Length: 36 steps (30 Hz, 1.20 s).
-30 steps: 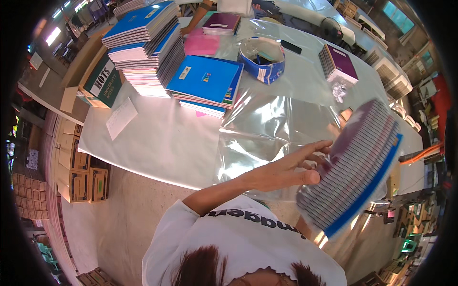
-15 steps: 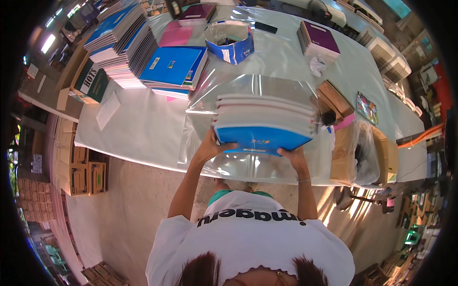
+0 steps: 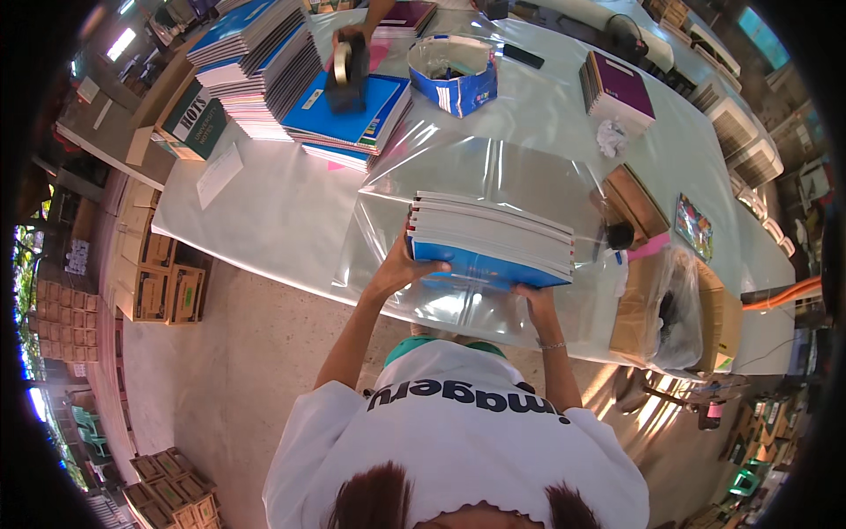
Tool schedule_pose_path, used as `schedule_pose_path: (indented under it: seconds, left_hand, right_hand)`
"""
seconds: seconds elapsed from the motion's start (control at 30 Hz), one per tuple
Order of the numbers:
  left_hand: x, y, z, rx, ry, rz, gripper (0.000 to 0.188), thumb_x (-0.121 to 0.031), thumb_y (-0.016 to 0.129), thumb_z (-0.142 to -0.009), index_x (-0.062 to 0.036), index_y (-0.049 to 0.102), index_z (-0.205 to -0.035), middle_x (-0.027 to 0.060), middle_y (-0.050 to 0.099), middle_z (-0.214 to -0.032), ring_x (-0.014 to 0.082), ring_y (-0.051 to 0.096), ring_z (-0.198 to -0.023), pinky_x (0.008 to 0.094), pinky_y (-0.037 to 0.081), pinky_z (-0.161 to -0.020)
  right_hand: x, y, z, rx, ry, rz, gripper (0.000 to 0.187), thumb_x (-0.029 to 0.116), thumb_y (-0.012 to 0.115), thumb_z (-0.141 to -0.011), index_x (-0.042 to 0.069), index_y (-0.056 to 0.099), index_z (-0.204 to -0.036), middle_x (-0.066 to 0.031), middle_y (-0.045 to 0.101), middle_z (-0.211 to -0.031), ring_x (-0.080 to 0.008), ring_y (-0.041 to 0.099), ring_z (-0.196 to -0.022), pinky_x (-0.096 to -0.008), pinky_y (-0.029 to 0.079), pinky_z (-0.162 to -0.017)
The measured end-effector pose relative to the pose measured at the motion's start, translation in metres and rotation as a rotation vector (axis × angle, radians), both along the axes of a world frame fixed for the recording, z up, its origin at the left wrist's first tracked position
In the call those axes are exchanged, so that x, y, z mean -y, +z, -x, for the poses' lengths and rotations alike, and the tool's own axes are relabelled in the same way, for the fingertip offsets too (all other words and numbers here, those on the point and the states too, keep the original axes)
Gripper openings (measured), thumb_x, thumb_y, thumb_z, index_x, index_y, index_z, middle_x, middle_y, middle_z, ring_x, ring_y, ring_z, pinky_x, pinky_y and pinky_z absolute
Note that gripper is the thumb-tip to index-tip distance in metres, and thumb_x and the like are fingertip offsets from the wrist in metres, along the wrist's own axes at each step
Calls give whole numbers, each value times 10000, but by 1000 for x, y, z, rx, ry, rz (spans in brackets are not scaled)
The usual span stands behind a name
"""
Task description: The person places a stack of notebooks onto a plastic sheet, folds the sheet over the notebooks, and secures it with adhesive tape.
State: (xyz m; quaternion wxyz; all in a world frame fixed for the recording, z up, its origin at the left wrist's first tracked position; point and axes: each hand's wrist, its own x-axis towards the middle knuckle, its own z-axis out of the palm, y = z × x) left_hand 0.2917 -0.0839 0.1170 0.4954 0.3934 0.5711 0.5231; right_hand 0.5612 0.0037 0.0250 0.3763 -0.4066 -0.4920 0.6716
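A small stack of notebooks [image 3: 490,234] with a blue cover towards me is tipped on edge over the table, its white page edges facing up. My left hand [image 3: 407,267] is closed round its left end, thumb over the blue cover. My right hand [image 3: 536,301] grips the lower right corner, thumb on the cover. Beneath the stack lies a sheet of clear plastic film [image 3: 511,169], glossy and creased. Whether the stack's lower edge touches the film is hard to make out.
Further left stand tall notebook stacks [image 3: 262,75] and a lower blue pile [image 3: 345,115]. Over that pile another person's hand holds a black tape dispenser [image 3: 346,78]. A blue carton tray [image 3: 454,78], purple notebooks [image 3: 617,90], crumpled paper [image 3: 611,138] and an open cardboard box [image 3: 636,300] surround the film.
The stack has tipped further upright, with its blue cover turned more towards me and page edges up. Another person's hand has come in with the tape dispenser over the blue pile.
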Motion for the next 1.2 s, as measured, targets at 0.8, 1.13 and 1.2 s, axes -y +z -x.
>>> schedule_pose_path:
  seconds: [0.8,1.13,1.2]
  left_hand:
    - [7,-45,31,-161,-211,58,455,-87,772,-722,-2,559,-1115,69,616,-1009,177,558,-948,311,446,-866]
    - [6,-26,25,-102,-202,175,276,-82,749,-746,10,635,-980,63,660,-911,175,592,-848,320,471,-786]
    - [5,-24,24,-128,-204,185,319,-108,764,-732,2,640,-1005,73,671,-917,187,608,-838,329,483,-772]
  right_hand:
    - [-21,88,-11,641,567,-8,841,141,732,-717,3,267,-1404,-155,449,-1344,-233,431,-1230,-324,333,-1046]
    - [-271,64,-155,1688,-379,-1057,497,281,721,-728,100,547,-1158,-183,603,-1070,-359,542,-1056,-448,418,-902]
    - [-307,70,-187,1569,-63,-690,426,251,705,-731,98,569,-1105,-191,622,-979,-367,566,-1006,-447,441,-860]
